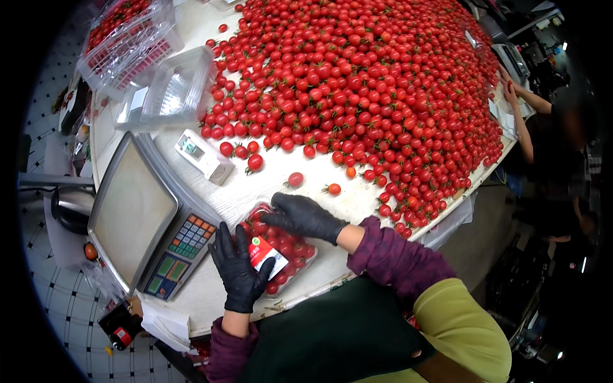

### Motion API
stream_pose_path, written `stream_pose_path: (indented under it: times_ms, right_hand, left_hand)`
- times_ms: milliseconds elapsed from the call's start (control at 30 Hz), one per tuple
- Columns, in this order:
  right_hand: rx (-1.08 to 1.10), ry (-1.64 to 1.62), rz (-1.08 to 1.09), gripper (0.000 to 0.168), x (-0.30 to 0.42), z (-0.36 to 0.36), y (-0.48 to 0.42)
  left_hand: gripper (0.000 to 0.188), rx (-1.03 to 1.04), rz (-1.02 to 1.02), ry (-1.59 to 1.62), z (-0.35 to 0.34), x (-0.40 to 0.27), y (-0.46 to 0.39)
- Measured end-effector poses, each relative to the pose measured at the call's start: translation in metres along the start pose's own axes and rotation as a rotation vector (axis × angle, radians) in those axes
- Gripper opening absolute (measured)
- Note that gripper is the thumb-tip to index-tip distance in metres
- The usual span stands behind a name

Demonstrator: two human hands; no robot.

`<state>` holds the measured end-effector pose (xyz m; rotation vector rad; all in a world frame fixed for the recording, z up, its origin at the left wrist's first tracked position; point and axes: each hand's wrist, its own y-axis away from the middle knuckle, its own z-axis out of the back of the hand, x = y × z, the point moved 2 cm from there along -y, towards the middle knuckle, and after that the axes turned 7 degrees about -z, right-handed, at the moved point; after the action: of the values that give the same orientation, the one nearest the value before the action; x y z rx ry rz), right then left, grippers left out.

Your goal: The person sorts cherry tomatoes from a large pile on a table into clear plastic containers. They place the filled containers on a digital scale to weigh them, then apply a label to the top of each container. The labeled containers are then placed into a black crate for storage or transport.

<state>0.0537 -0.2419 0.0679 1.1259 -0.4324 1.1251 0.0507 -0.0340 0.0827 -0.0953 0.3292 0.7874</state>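
A clear plastic clamshell box of cherry tomatoes (292, 258) lies on the white table near its front edge, with a red and white label (267, 256) on top. My left hand (240, 268), in a black glove, rests along the box's left side, fingers spread and thumb on the label. Across the far end of the box lies my right hand (306, 218), also black-gloved, its fingers touching the top. The hand's grip is partly hidden from above. Beyond both hands spreads a large heap of loose cherry tomatoes (354, 95).
A digital scale (134, 210) stands at the left, with a small white box (205, 155) behind it. Stacked clear containers (179, 91) and a plastic basket of tomatoes (129, 48) are at the back left. Another person's hands (511, 88) are at the far right edge.
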Motion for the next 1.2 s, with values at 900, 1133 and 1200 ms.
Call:
stream_pose_path:
  times_ms: [900,1133,1200]
  right_hand:
    - [-0.59,0.079,-0.024,0.038,0.083,-0.019,-0.134]
    - [-0.612,-0.319,0.259,0.03,0.069,-0.029,-0.111]
    - [-0.484,-0.404,0.315,0.019,0.059,-0.021,-0.051]
  left_hand:
    - [0.031,-0.201,0.34,1.03,-0.001,0.026,-0.039]
    - [0.032,-0.283,0.56,2.215,-0.048,0.066,-0.114]
    - [0.031,-0.37,0.683,2.107,-0.028,0.056,-0.116]
